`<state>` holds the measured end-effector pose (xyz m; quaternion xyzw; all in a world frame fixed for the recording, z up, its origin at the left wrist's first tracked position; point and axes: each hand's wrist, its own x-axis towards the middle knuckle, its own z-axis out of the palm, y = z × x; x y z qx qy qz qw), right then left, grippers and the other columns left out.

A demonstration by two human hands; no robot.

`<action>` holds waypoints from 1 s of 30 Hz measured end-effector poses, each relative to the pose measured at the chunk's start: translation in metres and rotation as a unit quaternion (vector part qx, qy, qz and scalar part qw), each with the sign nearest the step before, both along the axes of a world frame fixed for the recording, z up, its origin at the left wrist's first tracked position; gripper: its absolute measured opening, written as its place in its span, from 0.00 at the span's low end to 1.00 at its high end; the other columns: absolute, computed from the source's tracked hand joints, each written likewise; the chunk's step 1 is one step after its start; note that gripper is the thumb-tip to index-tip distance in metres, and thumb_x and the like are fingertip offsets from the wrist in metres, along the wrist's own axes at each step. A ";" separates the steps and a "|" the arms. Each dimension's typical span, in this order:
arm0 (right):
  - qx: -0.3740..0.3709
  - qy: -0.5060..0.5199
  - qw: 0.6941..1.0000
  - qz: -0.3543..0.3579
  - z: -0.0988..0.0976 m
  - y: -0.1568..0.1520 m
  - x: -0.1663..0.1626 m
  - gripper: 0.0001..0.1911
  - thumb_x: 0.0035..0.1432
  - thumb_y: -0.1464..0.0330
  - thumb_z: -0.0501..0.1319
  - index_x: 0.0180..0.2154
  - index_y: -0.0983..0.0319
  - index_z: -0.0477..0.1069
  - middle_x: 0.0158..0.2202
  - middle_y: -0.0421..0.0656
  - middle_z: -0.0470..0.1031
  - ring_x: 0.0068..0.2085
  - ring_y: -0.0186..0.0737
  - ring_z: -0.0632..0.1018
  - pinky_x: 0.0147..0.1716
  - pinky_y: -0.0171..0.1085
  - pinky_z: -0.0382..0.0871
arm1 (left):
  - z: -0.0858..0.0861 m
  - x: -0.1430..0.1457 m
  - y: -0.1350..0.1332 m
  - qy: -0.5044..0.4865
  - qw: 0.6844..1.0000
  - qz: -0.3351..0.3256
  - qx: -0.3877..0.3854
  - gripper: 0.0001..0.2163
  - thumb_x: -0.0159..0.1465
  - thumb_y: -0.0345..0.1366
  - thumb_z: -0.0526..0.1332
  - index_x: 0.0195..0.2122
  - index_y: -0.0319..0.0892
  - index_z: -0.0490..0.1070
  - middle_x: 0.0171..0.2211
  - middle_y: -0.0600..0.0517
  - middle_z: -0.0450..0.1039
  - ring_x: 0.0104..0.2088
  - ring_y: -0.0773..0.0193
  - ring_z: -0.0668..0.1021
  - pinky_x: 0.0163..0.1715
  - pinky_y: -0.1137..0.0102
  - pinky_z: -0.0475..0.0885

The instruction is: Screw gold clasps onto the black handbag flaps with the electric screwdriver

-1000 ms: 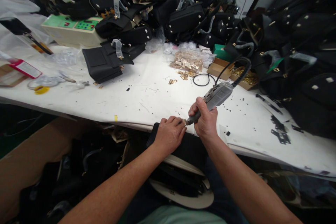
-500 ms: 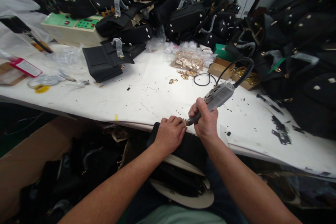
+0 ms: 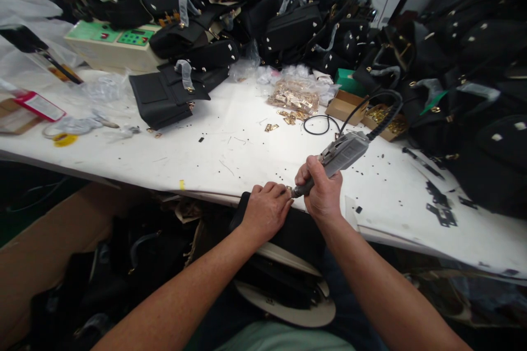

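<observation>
My right hand [image 3: 324, 186] is wrapped round a grey electric screwdriver [image 3: 346, 152], its cable looping up behind it. The driver's tip points down-left and meets a small metal fitting [image 3: 289, 191] at my left fingertips. With its fingers bent and close together, my left hand [image 3: 267, 209] grips the upper part of a black handbag [image 3: 302, 236]. The bag leans at the table's front edge, against my lap, and its pale-lined opening [image 3: 288, 310] faces me. The fingers hide most of the fitting, and a screw cannot be made out.
Gold metal fittings [image 3: 293, 96] lie in a clear bag on the white table [image 3: 230, 148], beside an open carton [image 3: 346, 105]. Black bags [image 3: 292, 27] are heaped behind. A black bag [image 3: 164, 93] and a control box [image 3: 113, 44] stand left. Black plates [image 3: 440, 205] lie right.
Both hands stay almost still at the bag. The screwdriver's rear end and its cable have shifted very slightly to the right.
</observation>
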<state>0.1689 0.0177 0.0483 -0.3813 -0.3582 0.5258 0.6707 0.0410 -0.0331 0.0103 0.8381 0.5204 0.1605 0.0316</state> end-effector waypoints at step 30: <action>-0.004 -0.005 1.000 -0.027 -0.005 0.010 0.005 0.20 0.55 0.59 0.69 0.22 0.61 0.64 0.17 0.34 0.64 0.19 0.31 0.67 0.20 0.32 0.62 | 0.004 -0.007 0.003 -0.068 0.996 0.005 -0.062 0.13 0.67 0.39 0.63 0.51 0.48 0.74 0.50 0.50 0.76 0.52 0.54 0.73 0.44 0.58 0.67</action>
